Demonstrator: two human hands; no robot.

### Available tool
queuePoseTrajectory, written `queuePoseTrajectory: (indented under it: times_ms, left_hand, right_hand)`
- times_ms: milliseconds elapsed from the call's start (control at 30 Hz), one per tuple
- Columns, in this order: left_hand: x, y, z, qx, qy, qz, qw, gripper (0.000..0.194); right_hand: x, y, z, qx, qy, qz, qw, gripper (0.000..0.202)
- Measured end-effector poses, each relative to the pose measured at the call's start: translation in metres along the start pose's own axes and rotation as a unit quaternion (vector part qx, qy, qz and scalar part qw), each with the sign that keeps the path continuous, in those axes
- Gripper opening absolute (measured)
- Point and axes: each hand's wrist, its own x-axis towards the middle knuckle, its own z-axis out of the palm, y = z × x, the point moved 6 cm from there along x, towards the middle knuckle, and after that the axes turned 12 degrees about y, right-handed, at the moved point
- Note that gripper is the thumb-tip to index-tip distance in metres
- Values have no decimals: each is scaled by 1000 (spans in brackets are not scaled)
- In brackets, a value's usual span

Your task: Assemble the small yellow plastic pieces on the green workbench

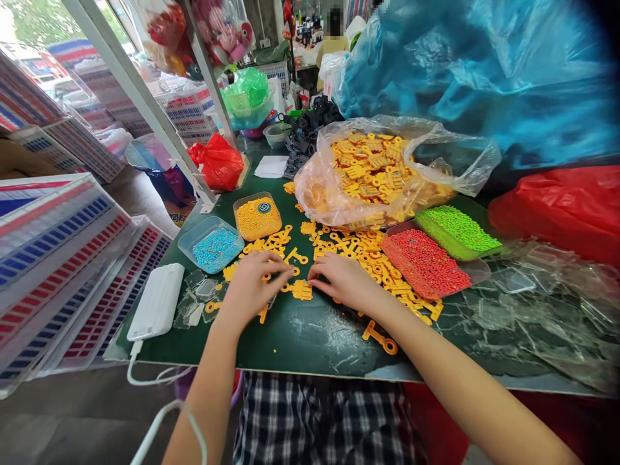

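Observation:
A flat yellow plastic piece (pixel 302 290) with a ring at one end lies between my hands, just above the green tabletop or on it. My right hand (pixel 346 279) has its thumb and fingertips closed on the right edge of this piece. Close to its left side, my left hand (pixel 254 287) holds thumb and forefinger together in a pinch; whatever is between those tips is too small to make out. Similar yellow pieces (pixel 368 258) lie in a heap behind and beside my right hand. Another loose yellow piece (pixel 380 337) rests under my right forearm.
Trays of blue beads (pixel 216 250), yellow beads (pixel 256 216), red beads (pixel 429 261) and green beads (pixel 458 229) ring the work spot. Behind stands an open plastic bag (pixel 320 187) full of yellow pieces. A white power bank (pixel 155 301) with a cable lies left; clear plastic pieces (pixel 537 303) lie right.

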Motion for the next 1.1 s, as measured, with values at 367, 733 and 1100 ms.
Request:
queuePoseTrajectory:
  times_ms: [367,733,1100]
  left_hand:
    - [-44,9,31,-18,-32,9,999,16]
    - [-48,7,31,-47,-28,-19,998,18]
    - [-48,2,23,-56,45,-27,997,19]
  right_hand:
    - [-3,-5,5,51,1,19,999,11]
    - [-5,-2,6,34,-13,56,998,14]
    - [-20,26,-69,-20,132,132,982,26]
